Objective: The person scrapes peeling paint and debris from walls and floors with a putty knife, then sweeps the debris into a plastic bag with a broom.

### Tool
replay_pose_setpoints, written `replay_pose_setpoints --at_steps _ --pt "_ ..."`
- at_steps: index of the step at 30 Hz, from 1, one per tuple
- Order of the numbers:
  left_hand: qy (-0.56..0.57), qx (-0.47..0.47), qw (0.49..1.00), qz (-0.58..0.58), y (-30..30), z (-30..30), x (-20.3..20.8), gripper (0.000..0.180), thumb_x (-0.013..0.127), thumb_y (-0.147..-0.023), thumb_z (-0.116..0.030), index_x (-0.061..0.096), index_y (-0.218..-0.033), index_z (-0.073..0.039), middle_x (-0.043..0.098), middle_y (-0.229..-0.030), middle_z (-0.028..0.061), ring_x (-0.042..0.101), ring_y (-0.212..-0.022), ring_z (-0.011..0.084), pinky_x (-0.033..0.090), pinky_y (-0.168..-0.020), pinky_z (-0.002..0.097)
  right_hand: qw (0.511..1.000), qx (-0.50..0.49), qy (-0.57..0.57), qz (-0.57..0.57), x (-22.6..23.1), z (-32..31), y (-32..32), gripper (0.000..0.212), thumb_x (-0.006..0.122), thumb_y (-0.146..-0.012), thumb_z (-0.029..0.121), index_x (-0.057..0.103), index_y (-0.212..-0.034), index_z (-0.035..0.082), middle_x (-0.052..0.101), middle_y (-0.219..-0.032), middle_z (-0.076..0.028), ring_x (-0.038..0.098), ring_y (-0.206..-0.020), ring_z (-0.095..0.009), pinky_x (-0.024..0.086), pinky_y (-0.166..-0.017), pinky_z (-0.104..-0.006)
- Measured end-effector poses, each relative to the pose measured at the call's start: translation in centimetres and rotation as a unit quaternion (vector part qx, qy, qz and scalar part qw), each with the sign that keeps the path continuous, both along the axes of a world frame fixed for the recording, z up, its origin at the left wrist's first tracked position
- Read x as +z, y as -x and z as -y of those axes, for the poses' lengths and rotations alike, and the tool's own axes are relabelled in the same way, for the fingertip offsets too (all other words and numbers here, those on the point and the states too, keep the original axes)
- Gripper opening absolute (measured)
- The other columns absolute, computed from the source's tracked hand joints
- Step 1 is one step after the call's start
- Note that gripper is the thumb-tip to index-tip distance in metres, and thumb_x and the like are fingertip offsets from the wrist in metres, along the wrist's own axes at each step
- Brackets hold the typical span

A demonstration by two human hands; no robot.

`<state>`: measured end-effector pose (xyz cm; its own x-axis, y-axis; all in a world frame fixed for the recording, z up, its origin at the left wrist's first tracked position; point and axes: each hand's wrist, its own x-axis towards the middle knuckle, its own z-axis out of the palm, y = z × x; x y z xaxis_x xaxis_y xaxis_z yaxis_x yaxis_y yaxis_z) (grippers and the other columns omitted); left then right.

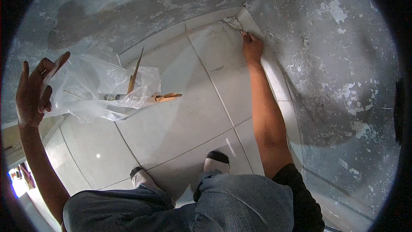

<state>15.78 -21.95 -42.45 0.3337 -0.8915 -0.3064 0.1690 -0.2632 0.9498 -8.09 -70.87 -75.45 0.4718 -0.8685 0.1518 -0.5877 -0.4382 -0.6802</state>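
The step in hand looks like picking at the far right corner with one hand while the other keeps a bag ready. The right hand (252,47) has its fingers drawn together, apparently clamped on the near end of a whitish crumpled scrap (233,22), which lies on the floor against the skirting tiles (171,33). The left hand (34,94) spreads its fingers at the left end of a clear plastic bag (81,86); whether any of them pinch the film I cannot tell. Two brown splintered slats (135,71) poke out of the bag, one slanting toward the far side, one pointing right.

Bringing scrap and bag together would call for a leftward reach, clear of those sharp ends, which could snag or tear the film. The right wall (339,68) runs close beside that arm, leaving little room outward. The tiled floor (180,107) between bag and right forearm is open, bounded nearer by two feet (217,157).
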Motion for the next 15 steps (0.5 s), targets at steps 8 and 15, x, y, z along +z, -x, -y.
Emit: replay_pose_setpoints --at_steps 8,15 --pt "-0.047 0.005 0.999 0.001 -1.0 -1.3 1.1 0.031 0.039 -0.090 -0.020 0.047 -0.115 -0.003 0.056 -0.106 0.0021 0.056 -0.076 0.0068 0.036 -0.098 0.0259 0.994 -0.004 0.063 0.086 0.6 -1.6 0.5 0.032 0.055 -0.084 0.034 0.066 -0.098 0.007 0.064 -0.089 -0.020 0.061 -0.083 -0.036 0.046 -0.076 -0.0398" --pt "-0.098 0.023 0.974 0.201 -0.8 -1.9 0.5 0.032 0.043 -0.087 -0.010 0.045 -0.118 -0.004 0.055 -0.111 0.0004 0.052 -0.104 0.0071 0.017 -0.112 0.0300 0.984 0.062 -0.042 0.160 10.1 -7.7 1.4 0.027 0.056 -0.087 0.024 0.063 -0.103 0.003 0.065 -0.097 -0.016 0.063 -0.089 -0.029 0.047 -0.078 -0.0339"
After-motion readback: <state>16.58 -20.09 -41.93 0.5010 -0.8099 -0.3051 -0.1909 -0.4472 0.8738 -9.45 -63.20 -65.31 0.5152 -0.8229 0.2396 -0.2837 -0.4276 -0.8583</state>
